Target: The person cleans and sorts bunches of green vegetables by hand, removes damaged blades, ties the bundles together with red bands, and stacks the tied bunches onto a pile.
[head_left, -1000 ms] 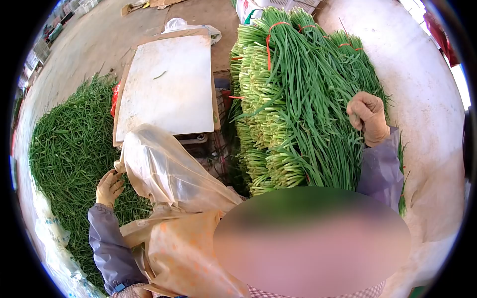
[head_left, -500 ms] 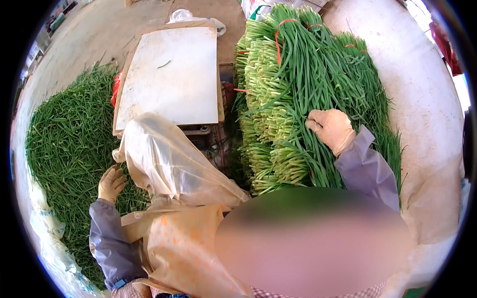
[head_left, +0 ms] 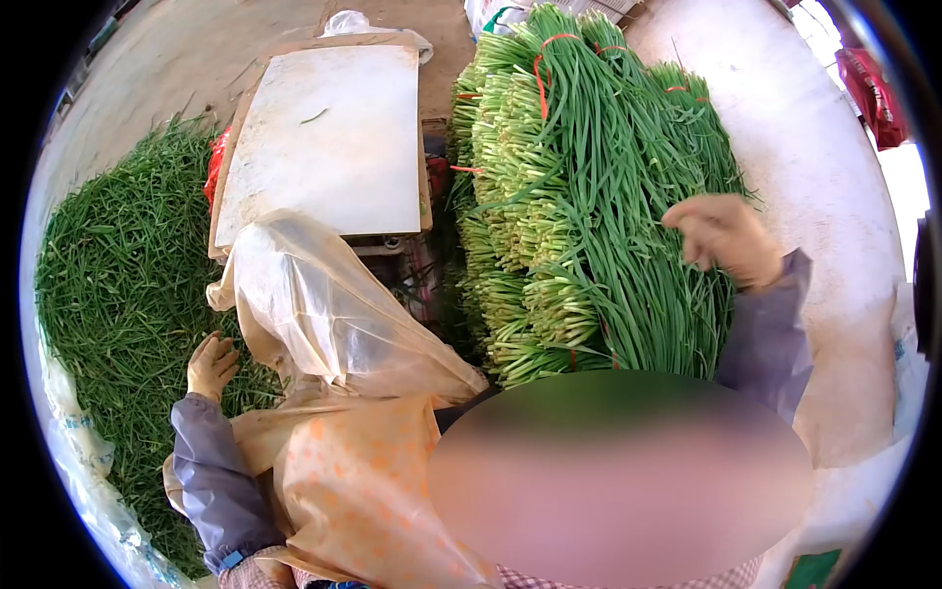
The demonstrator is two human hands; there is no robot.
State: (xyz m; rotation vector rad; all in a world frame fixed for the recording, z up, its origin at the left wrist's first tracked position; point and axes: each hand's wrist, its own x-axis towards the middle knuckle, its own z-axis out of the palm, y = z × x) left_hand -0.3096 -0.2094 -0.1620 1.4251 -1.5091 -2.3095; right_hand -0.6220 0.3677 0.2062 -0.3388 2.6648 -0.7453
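My right hand point(head_left: 726, 240), slightly blurred and in a pale glove, hovers over the leafy right side of a stack of bundled garlic chives point(head_left: 613, 196). Its fingers are loosely bent and apart, with nothing seen in them. The bundles have pale cut stems facing left and red ties around some of them. At the left, my left hand point(head_left: 211, 366), also gloved, rests palm inward with fingers stretched, by a heap of loose green leaves point(head_left: 118, 255). No object shows in it. A translucent plastic sheet point(head_left: 314, 304) covers my leg between the hands.
A white board point(head_left: 324, 137) on a small stand lies ahead, with one bit of leaf on it. A red bag point(head_left: 215, 167) sticks out beside the board. Plastic sheeting point(head_left: 93, 452) edges the leaf heap. A blurred oval hides the lower middle.
My right hand has lifted off the chive leaves and moved right, its fingers loosening. My left hand stays almost in place. The whole view has shifted slightly.
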